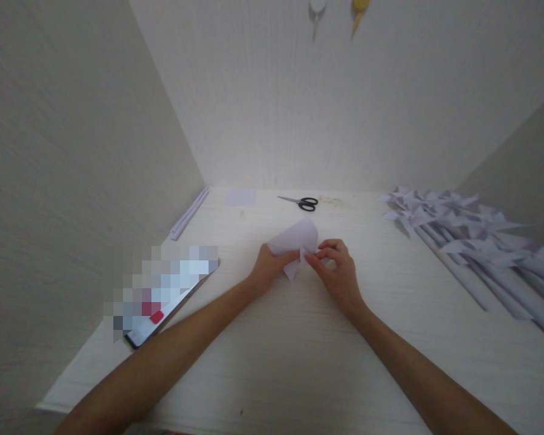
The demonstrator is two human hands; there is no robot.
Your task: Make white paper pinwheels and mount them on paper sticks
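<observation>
On the desk (263, 368), a heap of pointed paper shapes on rolled stems (465, 249) is laid at the right, apparently finished. At centre, one paper sheet (297, 234) is clamped in the left hand (268, 267) and pinched at a flap between the right hand's (340, 272) thumb and fingers; it is curled over, judged part-formed, with loose points seemingly yet to be fixed. Behind it, a flat paper square (240, 197) and the scissors (301, 202) are left untouched.
</observation>
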